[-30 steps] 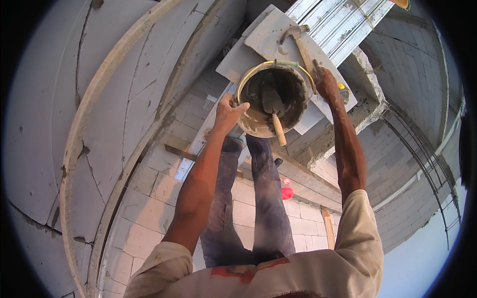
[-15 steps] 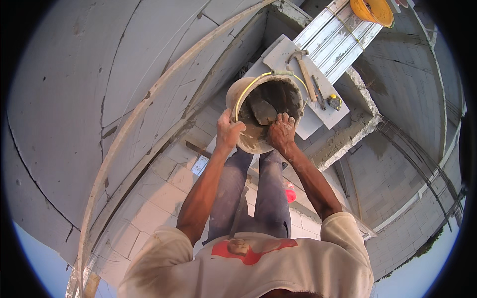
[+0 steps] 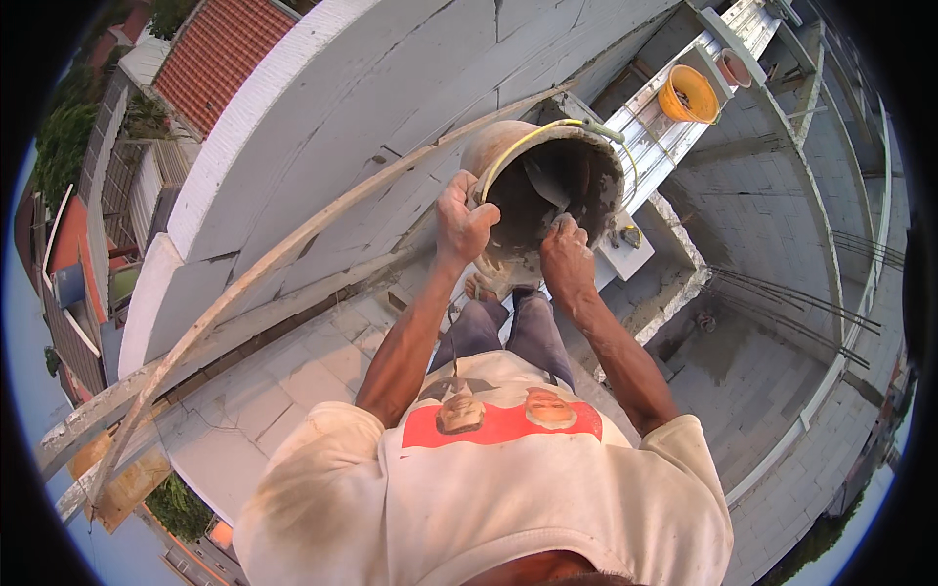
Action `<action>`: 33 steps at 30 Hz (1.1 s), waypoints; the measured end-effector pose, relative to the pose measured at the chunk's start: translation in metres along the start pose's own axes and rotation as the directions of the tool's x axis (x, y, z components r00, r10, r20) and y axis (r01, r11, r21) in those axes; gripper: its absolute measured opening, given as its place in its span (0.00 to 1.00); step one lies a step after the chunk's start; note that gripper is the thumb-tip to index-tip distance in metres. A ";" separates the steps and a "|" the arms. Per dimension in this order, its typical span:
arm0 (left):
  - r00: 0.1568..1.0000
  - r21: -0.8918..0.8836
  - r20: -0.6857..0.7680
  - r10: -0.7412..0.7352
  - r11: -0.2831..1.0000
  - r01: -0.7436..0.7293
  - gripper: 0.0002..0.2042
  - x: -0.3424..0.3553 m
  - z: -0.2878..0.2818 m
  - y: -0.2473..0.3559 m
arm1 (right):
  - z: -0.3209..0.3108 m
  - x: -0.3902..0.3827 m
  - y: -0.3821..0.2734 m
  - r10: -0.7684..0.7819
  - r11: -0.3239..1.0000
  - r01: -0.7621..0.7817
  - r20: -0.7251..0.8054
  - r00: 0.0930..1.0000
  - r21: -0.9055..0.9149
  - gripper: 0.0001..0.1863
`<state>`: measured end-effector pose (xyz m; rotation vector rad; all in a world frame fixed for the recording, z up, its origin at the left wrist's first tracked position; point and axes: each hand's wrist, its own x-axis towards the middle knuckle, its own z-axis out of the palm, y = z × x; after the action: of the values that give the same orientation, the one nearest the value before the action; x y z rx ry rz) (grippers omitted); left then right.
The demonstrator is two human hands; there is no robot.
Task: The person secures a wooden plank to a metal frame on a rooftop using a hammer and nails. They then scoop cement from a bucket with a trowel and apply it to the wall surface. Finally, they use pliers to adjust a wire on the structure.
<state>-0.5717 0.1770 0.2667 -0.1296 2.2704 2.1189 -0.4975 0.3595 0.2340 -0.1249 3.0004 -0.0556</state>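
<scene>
A mortar-smeared bucket [image 3: 481, 146] hangs tipped toward me between my arms, its yellow wire handle [image 3: 523, 139] resting up over the far rim. My left hand [image 3: 464, 220] is closed round the left side of its rim. Inside the mouth, a trowel [image 3: 547, 186] lies with its grey blade against the dark inner wall. My right hand [image 3: 569, 259] is closed on the trowel's handle at the right front of the opening. How much mortar is inside cannot be made out in the shadow.
A tape measure [image 3: 630, 236] lies on a pale board [image 3: 625, 259] right of the bucket. Beyond are metal planks [image 3: 650, 146] carrying an orange tub [image 3: 674, 109]. A block wall [image 3: 391, 98] rises on the left, with a curved pole [image 3: 293, 244]. Rebar [image 3: 791, 298] sticks out on the right.
The bucket has come up closer and tilts more, now covering the hammer and the pliers on the board. The trowel has swung deeper inside. My view has shifted, bringing rooftops into sight at left.
</scene>
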 end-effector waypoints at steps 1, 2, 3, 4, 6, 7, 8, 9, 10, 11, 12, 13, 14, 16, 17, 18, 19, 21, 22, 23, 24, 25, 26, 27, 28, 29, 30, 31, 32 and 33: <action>1.000 -0.049 -0.018 0.018 0.999 -0.018 0.08 -0.001 -0.006 0.006 | -0.006 -0.008 -0.005 -0.008 0.998 0.005 0.041 0.999 0.062 0.13; 0.999 -0.098 -0.035 0.034 0.994 -0.037 0.08 -0.003 -0.011 0.012 | -0.014 -0.016 -0.008 -0.018 0.992 0.008 0.082 0.996 0.123 0.13; 0.996 -0.083 -0.054 0.068 0.994 -0.072 0.08 -0.006 -0.017 0.015 | -0.022 -0.019 -0.011 -0.034 0.983 0.011 0.123 0.992 0.183 0.13; 0.992 -0.068 -0.072 0.103 0.992 -0.108 0.08 -0.009 -0.023 0.019 | -0.028 -0.022 -0.007 -0.172 0.980 0.160 0.110 0.979 0.115 0.14; 0.988 -0.028 -0.088 0.126 0.991 -0.129 0.08 -0.017 -0.034 0.025 | -0.056 -0.024 -0.010 -0.136 0.981 0.105 0.194 0.971 0.165 0.14; 0.988 -0.010 -0.082 0.127 0.992 -0.129 0.08 -0.021 -0.037 0.031 | -0.072 -0.018 -0.008 -0.113 0.981 0.073 0.223 0.968 0.182 0.14; 0.989 0.009 -0.075 0.129 0.992 -0.129 0.08 -0.025 -0.040 0.037 | -0.068 -0.022 -0.012 -0.058 0.980 0.022 0.179 0.982 0.197 0.14; 0.983 0.001 -0.066 0.173 0.985 -0.174 0.08 -0.027 -0.040 0.043 | -0.067 -0.024 -0.016 -0.008 0.981 -0.025 0.169 0.986 0.192 0.15; 0.975 -0.010 -0.055 0.215 0.976 -0.216 0.08 -0.030 -0.041 0.045 | -0.071 -0.027 -0.026 0.021 0.980 -0.056 0.179 0.984 0.192 0.15; 0.967 -0.021 -0.038 0.251 0.968 -0.252 0.08 -0.035 -0.041 0.048 | -0.072 -0.031 -0.033 -0.022 0.982 -0.014 0.183 0.983 0.191 0.14; 0.970 -0.021 -0.002 0.244 0.970 -0.244 0.08 -0.039 -0.041 0.052 | -0.063 -0.034 -0.039 -0.060 0.980 0.017 0.210 0.976 0.200 0.13; 0.972 -0.016 0.034 0.231 0.973 -0.231 0.09 -0.043 -0.042 0.056 | -0.062 -0.037 -0.041 -0.078 0.968 0.017 0.233 0.969 0.251 0.13; 0.973 -0.009 0.070 0.219 0.976 -0.219 0.09 -0.044 -0.043 0.059 | -0.064 -0.039 -0.041 -0.097 0.953 0.016 0.254 0.962 0.302 0.12; 0.979 -0.077 0.070 0.192 0.979 -0.187 0.09 -0.045 -0.045 0.050 | -0.058 -0.042 -0.040 -0.208 0.880 0.091 0.205 0.956 0.466 0.13; 0.981 -0.111 0.074 0.178 0.979 -0.169 0.09 -0.044 -0.045 0.044 | -0.051 -0.042 -0.031 -0.282 0.809 0.166 0.125 0.951 0.563 0.14; 0.985 -0.141 0.087 0.149 0.981 -0.136 0.09 -0.046 -0.046 0.045 | -0.045 -0.043 -0.025 -0.340 0.722 0.235 0.039 0.940 0.651 0.15; 0.991 -0.174 0.061 0.120 0.979 -0.108 0.09 -0.048 -0.046 0.042 | -0.058 -0.045 -0.026 -0.297 0.684 0.129 0.113 0.948 0.718 0.15; 0.998 -0.243 0.016 0.060 0.969 -0.054 0.09 -0.048 -0.043 0.030 | -0.084 -0.049 -0.024 -0.226 0.582 -0.094 0.272 0.936 0.808 0.16; 1.000 -0.234 0.003 0.019 0.972 -0.018 0.10 -0.047 -0.042 0.025 | -0.084 -0.049 -0.020 -0.217 0.504 -0.194 0.341 0.915 0.842 0.16; 0.999 -0.305 -0.034 -0.021 0.952 0.009 0.10 -0.045 -0.039 0.018 | -0.083 -0.050 -0.016 -0.218 0.421 -0.292 0.408 0.887 0.859 0.16; 0.996 -0.377 -0.066 -0.065 0.925 0.035 0.10 -0.041 -0.034 0.009 | -0.083 -0.050 -0.010 -0.226 0.334 -0.388 0.473 0.852 0.859 0.16; 0.989 -0.444 -0.094 -0.110 0.894 0.057 0.11 -0.039 -0.031 0.007 | -0.082 -0.048 -0.004 -0.240 0.286 -0.424 0.493 0.837 0.859 0.15; 0.985 -0.490 -0.096 -0.146 0.868 0.080 0.12 -0.038 -0.031 0.005 | -0.082 -0.045 0.002 -0.257 0.240 -0.458 0.511 0.821 0.856 0.15; 0.972 -0.541 -0.116 -0.204 0.834 0.110 0.13 -0.036 -0.032 0.001 | -0.081 -0.041 0.010 -0.275 0.188 -0.492 0.526 0.804 0.850 0.15; 0.955 -0.593 -0.138 -0.262 0.794 0.133 0.15 -0.036 -0.034 -0.004 | -0.084 -0.037 0.018 -0.312 0.131 -0.505 0.519 0.796 0.853 0.15; 0.934 -0.644 -0.156 -0.321 0.750 0.151 0.17 -0.036 -0.037 -0.009 | -0.089 -0.033 0.027 -0.348 0.075 -0.518 0.509 0.787 0.852 0.16; 0.906 -0.655 -0.188 -0.378 0.736 0.172 0.17 -0.038 -0.037 -0.005 | -0.095 -0.028 0.038 -0.381 0.014 -0.533 0.498 0.779 0.846 0.16; 0.873 -0.669 -0.217 -0.437 0.718 0.192 0.17 -0.042 -0.036 0.003 | -0.105 -0.022 0.049 -0.378 -0.026 -0.522 0.475 0.795 0.853 0.17; 0.834 -0.685 -0.246 -0.493 0.698 0.211 0.17 -0.045 -0.036 0.008 | -0.116 -0.013 0.060 -0.375 -0.065 -0.510 0.452 0.809 0.858 0.18; 0.814 -0.689 -0.259 -0.519 0.690 0.222 0.17 -0.049 -0.037 0.004 | -0.131 -0.003 0.070 -0.377 -0.101 -0.496 0.428 0.821 0.862 0.18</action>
<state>-0.5224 0.1421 0.2767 -1.1023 1.3327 2.6710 -0.5183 0.4334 0.3612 0.1792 1.4593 -1.8842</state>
